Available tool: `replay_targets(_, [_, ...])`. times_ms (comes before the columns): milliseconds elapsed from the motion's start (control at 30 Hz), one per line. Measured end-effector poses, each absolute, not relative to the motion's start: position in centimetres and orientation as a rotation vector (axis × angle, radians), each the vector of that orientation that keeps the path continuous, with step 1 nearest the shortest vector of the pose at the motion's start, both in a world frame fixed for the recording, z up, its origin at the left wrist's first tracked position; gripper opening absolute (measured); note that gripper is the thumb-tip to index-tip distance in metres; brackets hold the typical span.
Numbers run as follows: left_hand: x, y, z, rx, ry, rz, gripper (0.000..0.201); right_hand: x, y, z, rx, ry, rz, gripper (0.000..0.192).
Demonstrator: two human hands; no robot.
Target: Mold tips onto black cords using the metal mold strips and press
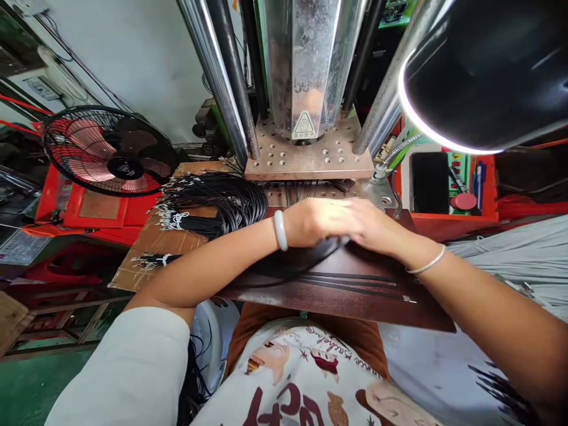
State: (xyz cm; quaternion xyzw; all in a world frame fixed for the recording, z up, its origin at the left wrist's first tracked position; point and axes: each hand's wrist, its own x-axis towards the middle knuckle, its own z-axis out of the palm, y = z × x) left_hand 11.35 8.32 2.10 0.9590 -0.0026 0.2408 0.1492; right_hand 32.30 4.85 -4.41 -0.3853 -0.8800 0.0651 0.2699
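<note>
My left hand (308,222) and my right hand (370,223) meet in front of the press, their backs turned up and fingers curled closed. A few black cords (326,248), blurred by motion, hang out beneath them and trail to the left. Both hands appear to grip these cords, though the fingertips are mostly hidden. Several more black cords (350,283) lie straight along the dark brown board (275,297) just below my hands. Close behind my hands is the press's lower plate, under a copper-coloured upper plate (306,170) with holes.
On cardboard (189,241) to the left lies a large bundle of black cords (235,201) with stripped ends. A fan (110,157) stands beyond it. Metal columns (222,77) flank the press. A lamp (479,71) overhangs the right, above a red tray (490,207) holding a phone (429,182).
</note>
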Motion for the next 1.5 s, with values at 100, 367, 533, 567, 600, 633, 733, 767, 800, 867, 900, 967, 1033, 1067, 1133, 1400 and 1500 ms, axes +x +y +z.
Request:
replay_targets(100, [10.5,9.5,1.1,2.338,0.562,0.923,0.027,33.9,4.2,-5.4,-1.192,-2.433,0.168,0.032])
replay_targets(367, [10.8,9.4,0.2,2.189,0.89,0.624,0.023,30.9,-0.1,-4.2,-1.356,-2.147,0.468,0.029])
replay_targets(533, [11.0,8.6,-0.2,2.059,0.816,0.711,0.022,29.2,1.9,-3.7,-1.381,-1.891,0.875,0.03])
replay_targets(567, [10.9,8.5,-0.4,2.022,0.793,0.732,0.021,29.1,2.1,-3.7,-1.41,-1.86,0.971,0.031])
replay_targets(600, [10.7,8.4,-0.7,1.981,0.765,0.747,0.021,29.1,2.1,-3.8,-1.445,-1.825,1.028,0.034])
replay_targets(633, [10.5,8.3,-1.0,1.941,0.735,0.754,0.02,29.0,2.1,-3.8,-1.472,-1.792,1.05,0.035])
replay_targets(733, [10.0,8.3,-2.0,1.853,0.709,0.778,0.019,28.9,1.7,-3.8,-1.427,-1.789,1.002,0.03])
replay_targets(767, [10.0,8.2,-2.2,1.829,0.722,0.798,0.02,28.8,1.7,-3.8,-1.387,-1.818,0.961,0.028])
replay_targets(800, [9.9,8.1,-2.3,1.816,0.734,0.821,0.02,28.8,1.6,-3.7,-1.354,-1.851,0.896,0.027])
replay_targets(867, [10.0,7.7,-2.2,1.826,0.756,0.883,0.021,29.0,1.4,-3.5,-1.351,-1.917,0.686,0.026])
replay_targets(900, [10.0,7.4,-2.2,1.841,0.781,0.929,0.022,29.3,1.1,-3.4,-1.381,-1.947,0.561,0.026])
replay_targets(967, [9.9,6.8,-2.3,1.862,0.875,1.027,0.025,30.0,0.2,-3.2,-1.448,-1.99,0.365,0.022])
replay_targets(1033, [9.8,6.2,-2.9,1.946,0.932,1.002,0.023,30.5,-1.1,-3.1,-1.453,-2.004,0.338,0.019])
replay_targets(1067, [9.7,6.0,-3.3,2.045,0.921,0.926,0.02,30.7,-1.9,-3.0,-1.423,-1.996,0.373,0.017])
replay_targets(1133, [9.4,5.5,-4.1,2.296,0.863,0.728,0.019,30.6,-3.2,-3.1,-1.336,-1.977,0.434,0.017])
replay_targets(1400, [8.1,3.3,-3.8,2.59,0.691,0.776,0.026,28.8,-4.5,-3.9,-1.203,-2.011,0.292,0.02])
replay_targets(1500, [8.2,3.2,-3.8,2.398,0.619,0.924,0.022,28.8,-4.6,-3.6,-1.228,-2.034,0.25,0.019])
